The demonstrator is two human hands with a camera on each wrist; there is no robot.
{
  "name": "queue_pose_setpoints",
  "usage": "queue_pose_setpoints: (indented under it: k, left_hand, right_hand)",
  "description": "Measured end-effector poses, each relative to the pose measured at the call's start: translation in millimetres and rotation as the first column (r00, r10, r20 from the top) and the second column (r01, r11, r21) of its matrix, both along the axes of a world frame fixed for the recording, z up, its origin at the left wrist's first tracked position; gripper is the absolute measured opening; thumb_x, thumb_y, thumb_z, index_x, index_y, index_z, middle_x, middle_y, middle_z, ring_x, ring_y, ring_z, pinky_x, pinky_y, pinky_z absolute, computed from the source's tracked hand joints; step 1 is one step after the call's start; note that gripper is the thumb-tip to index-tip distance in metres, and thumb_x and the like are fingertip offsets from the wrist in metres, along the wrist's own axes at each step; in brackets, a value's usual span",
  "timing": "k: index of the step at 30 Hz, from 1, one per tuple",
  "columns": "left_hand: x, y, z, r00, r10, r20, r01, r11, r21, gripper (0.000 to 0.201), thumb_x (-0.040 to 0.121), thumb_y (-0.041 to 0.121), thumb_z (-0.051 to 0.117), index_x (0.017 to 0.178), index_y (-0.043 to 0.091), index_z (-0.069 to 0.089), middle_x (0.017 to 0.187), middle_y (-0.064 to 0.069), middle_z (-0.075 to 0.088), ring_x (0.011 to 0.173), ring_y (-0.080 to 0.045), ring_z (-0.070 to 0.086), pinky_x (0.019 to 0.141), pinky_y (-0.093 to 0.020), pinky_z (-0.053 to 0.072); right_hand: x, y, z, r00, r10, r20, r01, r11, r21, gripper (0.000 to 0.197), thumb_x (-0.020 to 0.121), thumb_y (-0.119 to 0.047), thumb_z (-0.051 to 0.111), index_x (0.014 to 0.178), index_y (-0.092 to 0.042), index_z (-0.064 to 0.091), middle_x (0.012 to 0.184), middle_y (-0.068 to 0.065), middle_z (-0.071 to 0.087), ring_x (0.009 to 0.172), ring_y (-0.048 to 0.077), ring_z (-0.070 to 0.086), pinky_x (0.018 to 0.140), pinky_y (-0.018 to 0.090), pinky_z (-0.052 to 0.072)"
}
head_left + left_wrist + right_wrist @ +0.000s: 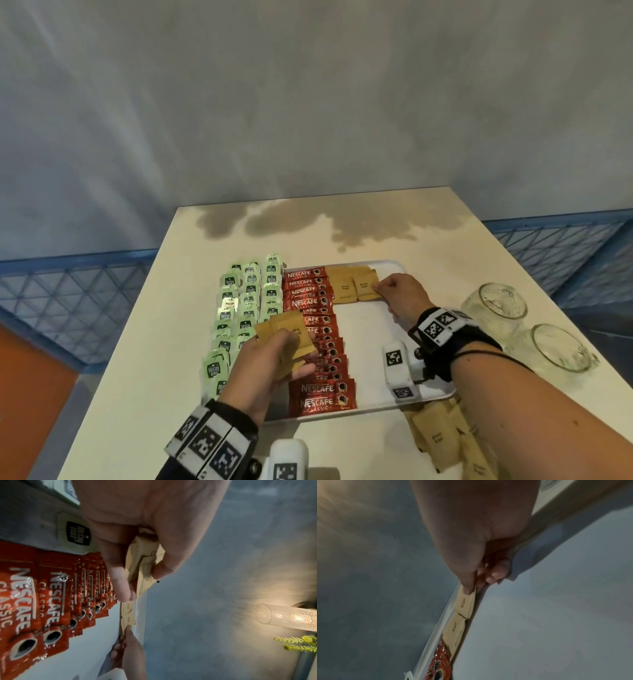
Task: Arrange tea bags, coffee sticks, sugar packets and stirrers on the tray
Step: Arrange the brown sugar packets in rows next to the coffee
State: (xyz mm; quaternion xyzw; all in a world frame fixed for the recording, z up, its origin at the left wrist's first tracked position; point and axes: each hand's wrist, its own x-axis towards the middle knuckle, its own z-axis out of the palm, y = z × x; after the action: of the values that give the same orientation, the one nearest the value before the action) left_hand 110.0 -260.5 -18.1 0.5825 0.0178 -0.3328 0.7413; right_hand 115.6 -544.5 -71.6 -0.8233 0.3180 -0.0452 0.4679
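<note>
A white tray (pixel 373 329) lies on the table, holding green tea bags (pixel 239 308) in columns at its left and a column of red coffee sticks (pixel 315 329) in the middle. Brown sugar packets (pixel 351 286) lie along the far edge. My right hand (pixel 399 294) pinches the rightmost sugar packet (pixel 465 604) on the tray at its corner. My left hand (pixel 270 363) hovers over the coffee sticks and holds a fanned bunch of sugar packets (pixel 145 563) between thumb and fingers.
Two clear glass jars (pixel 496 305) lie on their sides at the table's right. A pile of brown sugar packets (pixel 442 435) sits on the table under my right forearm, near the tray's front right corner. Blue mesh crates flank the table.
</note>
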Motion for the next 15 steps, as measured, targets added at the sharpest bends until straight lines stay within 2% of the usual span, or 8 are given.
queue_pose_setpoints:
  k: [3, 6, 9, 12, 15]
  left_hand:
    - [1.4, 0.5, -0.6, 0.999, 0.011, -0.043, -0.013, 0.998, -0.053, 0.022, 0.097, 0.008, 0.049, 0.117, 0.006, 0.059, 0.106, -0.017, 0.073, 0.099, -0.034, 0.071, 0.077, -0.041, 0.059]
    - [2.8, 0.6, -0.2, 0.990, 0.046, -0.136, -0.063, 0.990, -0.129, 0.024, 0.098, 0.012, 0.048, 0.120, 0.006, 0.055, 0.107, -0.023, 0.071, 0.094, -0.037, 0.070, 0.069, -0.038, 0.062]
    - [0.8, -0.3, 4.3, 0.975, 0.063, -0.215, -0.104, 0.977, -0.186, 0.026, 0.099, 0.018, 0.049, 0.122, 0.008, 0.054, 0.112, -0.027, 0.068, 0.096, -0.040, 0.068, 0.064, -0.038, 0.063]
    - [-4.8, 0.2, 9.3, 0.979, 0.071, -0.193, -0.101, 0.984, -0.150, 0.020, 0.097, 0.016, 0.054, 0.114, 0.007, 0.060, 0.111, -0.023, 0.070, 0.093, -0.032, 0.071, 0.073, -0.040, 0.060]
    - [-10.0, -1.8, 10.8, 0.990, 0.067, -0.126, -0.079, 0.993, -0.090, 0.020, 0.092, 0.013, 0.063, 0.111, 0.008, 0.066, 0.104, -0.011, 0.075, 0.091, -0.021, 0.073, 0.073, -0.037, 0.062]
  right_hand:
    - [3.3, 0.8, -0.2, 0.999, 0.005, -0.046, -0.008, 0.997, -0.074, 0.039, 0.095, -0.037, 0.059, 0.086, 0.001, 0.063, 0.056, 0.007, 0.055, 0.048, 0.028, 0.054, 0.053, 0.039, 0.049]
    - [3.6, 2.1, 2.7, 0.997, -0.034, -0.064, 0.027, 0.993, -0.112, 0.035, 0.093, -0.041, 0.061, 0.077, -0.011, 0.058, 0.057, 0.006, 0.056, 0.046, 0.028, 0.055, 0.055, 0.040, 0.052]
    - [-0.7, 2.1, 2.7, 0.992, -0.124, 0.031, 0.123, 0.992, 0.039, 0.031, 0.089, -0.040, 0.066, 0.077, -0.014, 0.054, 0.058, 0.007, 0.055, 0.044, 0.024, 0.050, 0.051, 0.035, 0.045]
    - [-14.0, 15.7, 9.0, 0.969, -0.210, 0.130, 0.177, 0.958, 0.225, 0.029, 0.087, -0.036, 0.070, 0.078, -0.014, 0.053, 0.065, 0.011, 0.054, 0.046, 0.021, 0.043, 0.048, 0.033, 0.037]
    - [-40.3, 48.8, 29.2, 0.954, -0.174, 0.245, 0.081, 0.934, 0.348, 0.020, 0.089, -0.030, 0.069, 0.084, -0.015, 0.057, 0.074, 0.007, 0.057, 0.055, 0.017, 0.043, 0.049, 0.031, 0.032]
